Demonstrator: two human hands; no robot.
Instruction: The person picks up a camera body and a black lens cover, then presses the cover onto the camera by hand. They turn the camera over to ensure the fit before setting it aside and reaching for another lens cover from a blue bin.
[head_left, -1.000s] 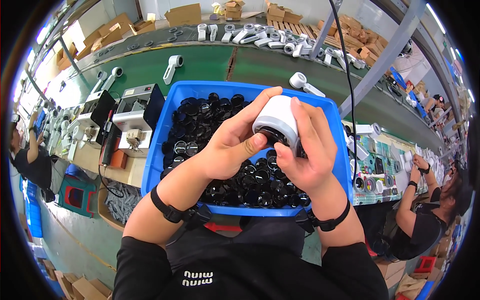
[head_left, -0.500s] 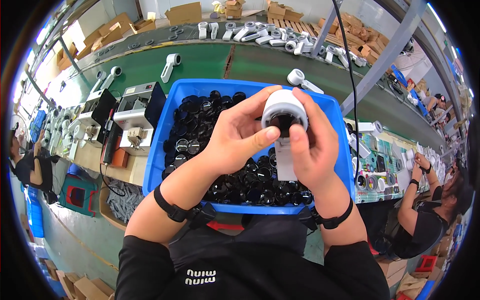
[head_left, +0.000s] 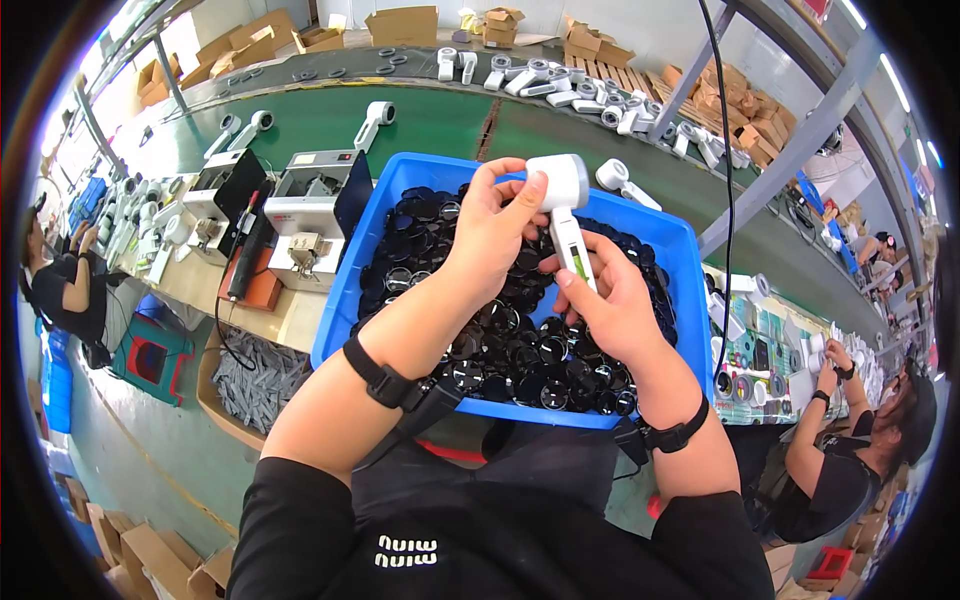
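Note:
Above a blue bin, my left hand [head_left: 495, 228] grips the round head of a white handheld device [head_left: 560, 183], its thumb pressed on the back of the head. The head lies sideways, with a grey rim facing right. From it a slim white handle slopes down toward me, and a green strip shows in its open slot. My right hand [head_left: 612, 300] is closed round the handle's lower end, thumb on the near side. Loose glossy black round discs [head_left: 430, 235] fill the blue bin [head_left: 345, 305] under both hands.
Two grey-white bench machines [head_left: 310, 215] stand left of the bin beside an orange block [head_left: 262, 285]. More white devices [head_left: 375, 122] lie on the green conveyor [head_left: 430, 120] beyond. A black cable [head_left: 722, 150] hangs at right. One co-worker [head_left: 835, 430] sits right, another [head_left: 70, 280] left.
The device has turned from grey rim facing me to facing right. My left hand stays on the head; my right hand has moved from the head down to the handle. The view has shifted slightly.

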